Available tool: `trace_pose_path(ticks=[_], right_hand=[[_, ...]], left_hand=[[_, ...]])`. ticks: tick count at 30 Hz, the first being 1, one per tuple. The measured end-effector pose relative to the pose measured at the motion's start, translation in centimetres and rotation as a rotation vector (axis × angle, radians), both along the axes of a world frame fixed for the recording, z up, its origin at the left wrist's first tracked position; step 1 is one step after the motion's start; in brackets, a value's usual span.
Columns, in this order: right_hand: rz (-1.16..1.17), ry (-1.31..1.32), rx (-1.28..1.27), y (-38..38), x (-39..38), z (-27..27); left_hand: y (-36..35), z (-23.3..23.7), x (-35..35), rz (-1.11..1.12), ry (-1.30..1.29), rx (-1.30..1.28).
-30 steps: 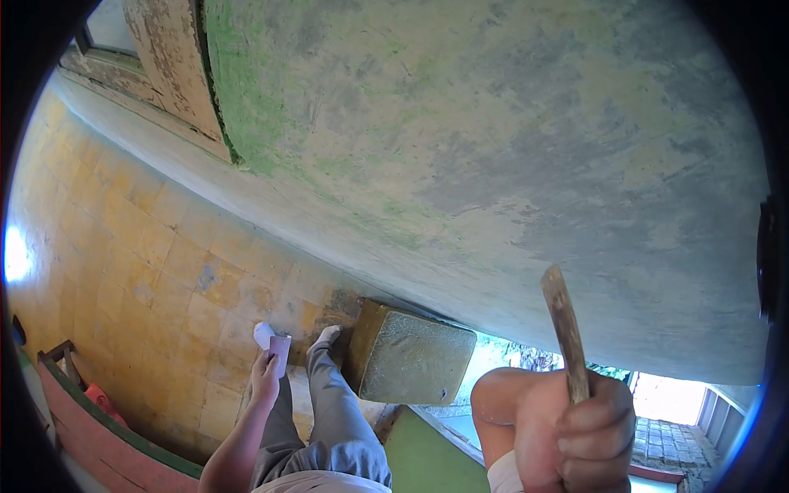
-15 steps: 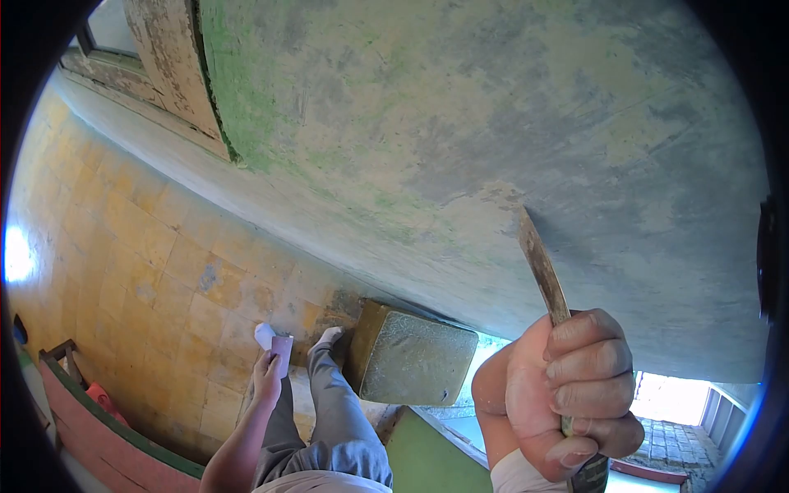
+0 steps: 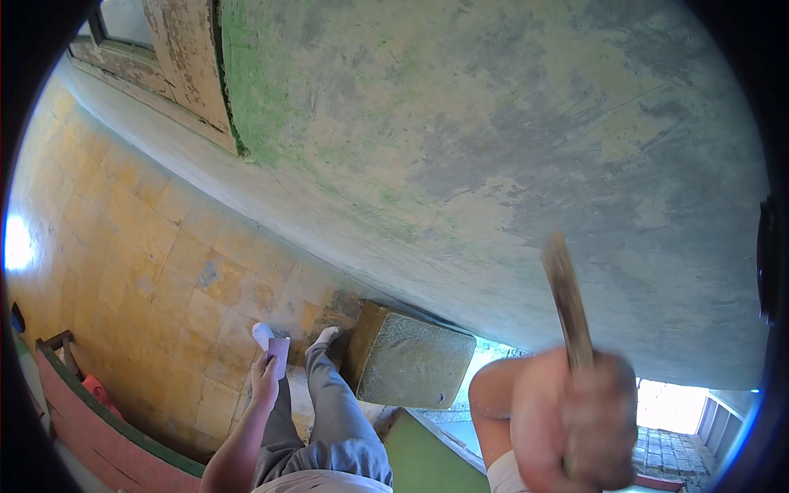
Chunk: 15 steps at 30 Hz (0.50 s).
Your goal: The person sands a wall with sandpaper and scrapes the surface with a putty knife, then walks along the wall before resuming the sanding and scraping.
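My right hand (image 3: 579, 423), smeared by motion, is closed round a knife with a long, narrow, rusty brown blade (image 3: 567, 300). Its blade points up, and the tip overlaps the patchy grey-green wall (image 3: 460, 148) in this view. Most of the handle is hidden in my fist. Low down in front of my legs, my left hand (image 3: 265, 380) grips a flat, pinkish rectangular piece (image 3: 279, 357) by its lower edge. The wall has pale worn patches and streaks of green paint.
A worn wooden frame (image 3: 185, 74) is set in the wall at upper left. Against the wall's foot stands a brownish box-like block (image 3: 417, 359). Yellow tiles (image 3: 164, 255) cover the floor. A pink and green bench-like piece (image 3: 107, 427) curves along the lower left, beside a red object (image 3: 100, 394).
My right hand has moved down with the knife, taking the tip away from the pale patch on the wall. My left hand stays almost where it was.
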State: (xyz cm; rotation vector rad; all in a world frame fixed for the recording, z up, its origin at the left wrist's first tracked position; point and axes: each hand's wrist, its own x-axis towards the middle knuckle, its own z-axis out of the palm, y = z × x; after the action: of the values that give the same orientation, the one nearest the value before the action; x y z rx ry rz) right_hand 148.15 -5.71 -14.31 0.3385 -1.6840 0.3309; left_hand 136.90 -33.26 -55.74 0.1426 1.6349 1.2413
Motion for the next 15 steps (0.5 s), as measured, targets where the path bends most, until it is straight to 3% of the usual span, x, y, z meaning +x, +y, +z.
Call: trace_pose_path(ticks=[2, 10, 12, 15], right_hand=[[-0.206, -0.162, -0.136, 2.0, -1.1, -0.7], [-0.05, -0.049, -0.02, 0.4, -0.9, -0.1], [-0.253, -0.191, -0.295, 1.7, -1.9, -1.1], [-0.104, -0.165, -0.133, 1.0, -1.0, -0.6]], left_hand=[[0.0, 0.1, -0.1, -0.022, -0.043, 0.0], [0.1, 0.3, 0.8, 0.011, -0.022, 0.024], [0.2, -0.2, 1.1, 0.013, -0.02, 0.028], [0.0, -0.3, 1.2, 0.02, -0.037, 0.023]])
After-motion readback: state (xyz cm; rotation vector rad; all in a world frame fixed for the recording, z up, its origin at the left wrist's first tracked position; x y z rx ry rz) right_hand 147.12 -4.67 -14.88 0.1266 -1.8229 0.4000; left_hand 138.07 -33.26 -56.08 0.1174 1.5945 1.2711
